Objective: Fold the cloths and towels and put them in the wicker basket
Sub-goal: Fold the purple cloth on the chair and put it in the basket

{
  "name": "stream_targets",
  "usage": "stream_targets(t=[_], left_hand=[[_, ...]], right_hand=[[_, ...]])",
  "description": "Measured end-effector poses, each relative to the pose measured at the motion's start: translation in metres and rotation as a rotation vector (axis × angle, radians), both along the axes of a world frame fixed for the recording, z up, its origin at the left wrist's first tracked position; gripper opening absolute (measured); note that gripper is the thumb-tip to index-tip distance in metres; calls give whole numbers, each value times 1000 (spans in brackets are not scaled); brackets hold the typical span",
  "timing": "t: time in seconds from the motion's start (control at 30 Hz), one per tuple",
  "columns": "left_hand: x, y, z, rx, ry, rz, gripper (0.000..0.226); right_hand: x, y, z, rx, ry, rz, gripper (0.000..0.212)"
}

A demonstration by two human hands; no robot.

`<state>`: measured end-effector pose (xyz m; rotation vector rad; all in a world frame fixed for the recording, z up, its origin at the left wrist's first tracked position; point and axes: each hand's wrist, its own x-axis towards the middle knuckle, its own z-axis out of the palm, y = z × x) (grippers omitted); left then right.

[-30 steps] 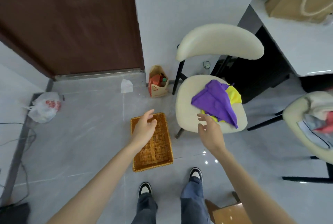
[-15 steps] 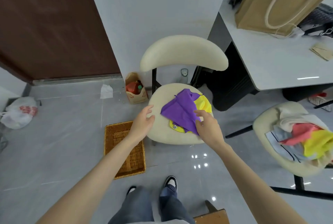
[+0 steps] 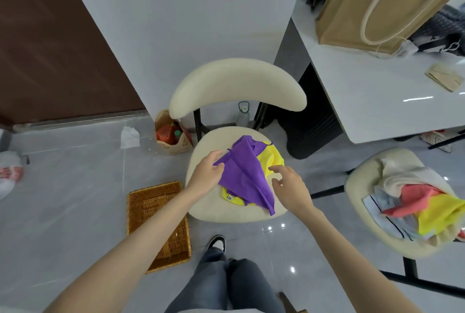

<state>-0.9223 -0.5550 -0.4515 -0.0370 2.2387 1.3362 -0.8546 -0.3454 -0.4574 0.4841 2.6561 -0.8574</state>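
Your left hand (image 3: 207, 174) has reached the crumpled purple cloth (image 3: 241, 176) on the cream padded chair seat (image 3: 226, 212) and now pinches its left edge. Your right hand (image 3: 289, 186) hovers alongside, fingers loosely spread, holding nothing. Folding can begin. The rectangular wicker basket (image 3: 156, 222) sits beside the chair.

A crumpled purple cloth (image 3: 241, 174) lies at frame centre on a cream seat (image 3: 208, 209), draped over a yellow cloth (image 3: 270, 159) showing at its right and lower edges. The wicker basket (image 3: 156, 212) sits flat on the floor (image 3: 75, 186), lower left. More cloths (image 3: 422, 207) are heaped at the right edge.
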Motion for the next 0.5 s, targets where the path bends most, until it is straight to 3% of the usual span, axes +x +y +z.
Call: stream_targets(t=[0.27,0.5], left_hand=[[-24,22,-46,-50,-26,53,41],[-10,43,-111,-133,4,118,41]], right_hand=[[-36,21,-32,-22,-56,76,37],[-55,40,-101,-66,-122,250,40]])
